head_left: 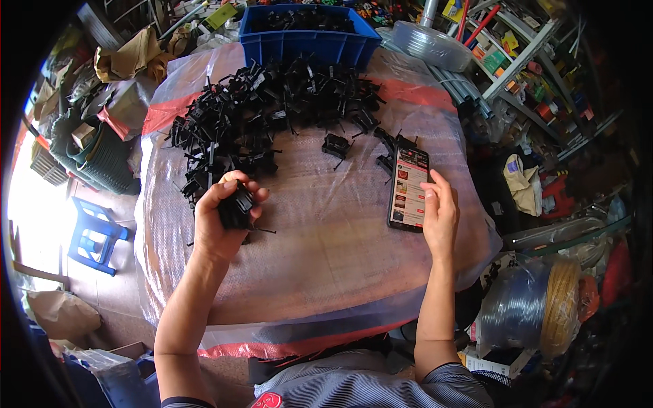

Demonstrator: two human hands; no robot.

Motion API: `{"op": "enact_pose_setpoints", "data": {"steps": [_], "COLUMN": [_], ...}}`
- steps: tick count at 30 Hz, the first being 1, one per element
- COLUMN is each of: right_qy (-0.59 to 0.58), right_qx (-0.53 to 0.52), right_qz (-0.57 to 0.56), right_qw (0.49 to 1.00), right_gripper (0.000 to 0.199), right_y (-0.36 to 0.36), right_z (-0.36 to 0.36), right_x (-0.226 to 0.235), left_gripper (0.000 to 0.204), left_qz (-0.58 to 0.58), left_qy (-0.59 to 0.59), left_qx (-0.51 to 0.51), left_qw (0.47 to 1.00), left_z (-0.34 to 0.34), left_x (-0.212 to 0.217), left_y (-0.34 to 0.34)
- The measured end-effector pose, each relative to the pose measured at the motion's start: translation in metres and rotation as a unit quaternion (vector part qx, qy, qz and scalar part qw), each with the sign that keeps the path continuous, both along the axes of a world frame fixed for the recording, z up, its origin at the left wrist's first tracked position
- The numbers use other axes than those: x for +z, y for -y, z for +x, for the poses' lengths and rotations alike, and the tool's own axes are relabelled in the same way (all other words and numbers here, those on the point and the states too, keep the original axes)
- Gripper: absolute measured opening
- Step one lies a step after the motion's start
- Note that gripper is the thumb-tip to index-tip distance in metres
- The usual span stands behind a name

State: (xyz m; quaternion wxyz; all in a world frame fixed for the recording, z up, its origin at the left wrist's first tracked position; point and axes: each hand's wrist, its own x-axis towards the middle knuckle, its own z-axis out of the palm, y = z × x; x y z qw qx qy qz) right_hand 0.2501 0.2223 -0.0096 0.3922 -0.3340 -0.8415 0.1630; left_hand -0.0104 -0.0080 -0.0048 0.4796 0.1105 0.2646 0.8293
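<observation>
My left hand (226, 212) is closed around a black plastic part (237, 204) with a thin protruding stem. The palm and fingers cover some of that part. A smartphone (409, 190) with a lit screen rests at the right, its upper end against some black parts. My right hand (440, 211) lies over the phone's right edge, fingers loosely stretched and a fingertip at the screen. Whether it presses the glass I cannot tell. A large heap of similar black plastic parts (272, 102) spreads beyond my left hand. One separate black part (336, 147) lies left of the phone.
A blue plastic bin (309, 44) holding black parts stands at the table's far edge. Plastic sheeting (320, 272) covers the table. Rolls of clear tubing (520, 302) sit at the right, near a metal shelf (520, 58). A blue stool (98, 234) stands at the left.
</observation>
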Motion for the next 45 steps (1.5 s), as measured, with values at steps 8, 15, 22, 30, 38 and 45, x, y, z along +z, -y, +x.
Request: {"op": "enact_pose_setpoints", "data": {"steps": [8, 15, 22, 30, 38, 45], "right_qy": [0.111, 0.115, -0.002, -0.185, -0.142, -0.079], "right_qx": [0.250, 0.293, 0.479, 0.367, 0.459, 0.480], "right_qz": [0.146, 0.081, -0.259, -0.350, -0.206, -0.577], "right_qw": [0.951, 0.946, 0.839, 0.842, 0.853, 0.656], "right_gripper": [0.028, 0.006, 0.014, 0.019, 0.010, 0.023], "right_y": [0.022, 0.030, 0.076, 0.084, 0.084, 0.072], "right_z": [-0.100, -0.129, -0.114, -0.117, -0.121, -0.122], "right_x": [0.029, -0.004, 0.025, 0.016, 0.011, -0.005], "left_gripper": [0.021, 0.010, 0.030, 0.018, 0.020, 0.016], "left_qz": [-0.027, -0.083, -0.239, -0.266, -0.210, -0.166], "left_qy": [-0.037, -0.150, -0.388, -0.379, -0.506, -0.670], "left_qx": [0.011, 0.009, 0.006, 0.024, 0.089, 0.207], "left_qw": [0.999, 0.985, 0.890, 0.886, 0.832, 0.693], "left_z": [0.003, 0.003, 0.020, 0.028, 0.037, 0.047], "left_x": [-0.001, -0.003, 0.014, 0.006, 0.012, 0.014], "left_y": [0.002, -0.003, -0.008, -0.005, -0.004, -0.004]}}
